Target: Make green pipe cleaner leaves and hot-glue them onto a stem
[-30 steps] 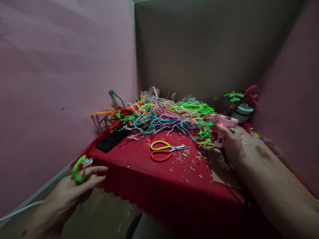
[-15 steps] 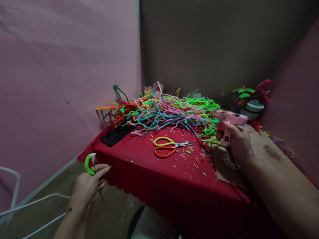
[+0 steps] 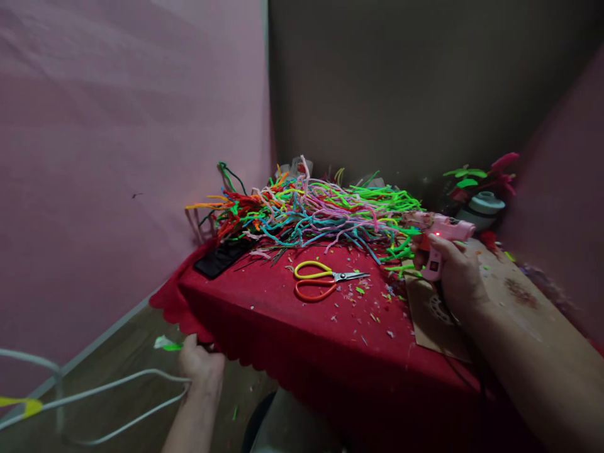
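My right hand (image 3: 457, 267) is wrapped round the handle of a pink hot glue gun (image 3: 443, 228), which shows a small red light and points left over the table's right side. Low at the left, beside the hanging tablecloth edge, my left hand (image 3: 201, 365) is closed. Out of it, to the left, pokes a green pipe cleaner piece (image 3: 173, 346) with a white end; the stem seen earlier is hidden behind the hand. On the red cloth lie scissors (image 3: 315, 289) with one yellow and one orange handle loop, touched by neither hand.
A heap of coloured pipe cleaners (image 3: 321, 214) covers the back of the red-clothed table (image 3: 283, 340). A black phone (image 3: 219, 259) lies at its left. Cardboard (image 3: 431, 314) lies beneath my right forearm, near a lidded bottle (image 3: 484, 207). White cables (image 3: 117, 390) loop at lower left.
My left hand has dropped and moved right, turning so the green piece now points left and sits lower. The right hand with the glue gun stays nearly in place; the view shifts slightly.
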`<state>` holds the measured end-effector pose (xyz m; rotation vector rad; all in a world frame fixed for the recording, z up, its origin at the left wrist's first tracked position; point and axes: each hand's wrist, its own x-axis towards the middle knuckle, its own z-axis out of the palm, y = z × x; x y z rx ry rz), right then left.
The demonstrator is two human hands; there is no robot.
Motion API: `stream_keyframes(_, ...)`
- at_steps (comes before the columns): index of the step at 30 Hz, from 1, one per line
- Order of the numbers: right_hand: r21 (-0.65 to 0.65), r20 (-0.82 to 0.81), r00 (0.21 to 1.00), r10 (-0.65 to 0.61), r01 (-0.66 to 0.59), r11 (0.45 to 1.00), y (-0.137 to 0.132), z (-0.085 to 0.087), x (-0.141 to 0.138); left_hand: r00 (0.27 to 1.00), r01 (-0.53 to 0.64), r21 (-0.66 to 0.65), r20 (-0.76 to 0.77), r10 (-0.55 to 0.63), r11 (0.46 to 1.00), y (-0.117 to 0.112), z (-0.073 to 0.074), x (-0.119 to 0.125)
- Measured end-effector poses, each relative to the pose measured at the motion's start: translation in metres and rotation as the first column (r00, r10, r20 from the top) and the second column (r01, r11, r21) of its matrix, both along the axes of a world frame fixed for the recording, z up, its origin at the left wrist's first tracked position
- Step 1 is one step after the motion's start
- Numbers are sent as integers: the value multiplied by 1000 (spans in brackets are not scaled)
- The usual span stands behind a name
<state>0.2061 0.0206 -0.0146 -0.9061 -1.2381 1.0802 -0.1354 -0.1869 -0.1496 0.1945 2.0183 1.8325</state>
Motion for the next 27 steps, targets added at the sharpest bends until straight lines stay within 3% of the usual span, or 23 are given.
stream_keyframes(2, 4, -17, 1000, 16, -16, 1000, 1, 0, 0, 993, -113, 183, 40, 108, 977, -2, 5, 7)
stream_keyframes(3, 4, -23, 999, 24, -24, 1000, 1, 0, 0, 983, -178, 306, 100, 155, 935, -5, 8, 10)
stream_keyframes(6, 2, -33, 999, 36, -36, 999, 2, -1, 1, 952, -273, 475, 260, 163, 837, -11, 12, 15)
stream_keyframes(10, -7, -26, 999, 28, -29, 1000, 5, -4, 1, 904, -345, 415, 389, 179, 842, -13, 3, 8)
stream_keyframes(15, -3, -54, 998, 25, -26, 1000, 6, -5, 1, 812, -439, 471, 572, 115, 765, -13, -15, -10)
stream_keyframes(18, 6, -24, 999, 23, -23, 1000, 6, -5, 2, 803, -436, 510, 593, 65, 741, -19, -26, -18)
stream_keyframes(24, 2, -2, 1000, 19, -19, 1000, 5, -4, 2, 791, -379, 475, 611, 12, 795, -39, -55, -20)
stream_keyframes(27, -1, 12, 1000, 29, -29, 1000, 5, -4, 2, 795, -373, 450, 605, 30, 811, -46, -53, -14)
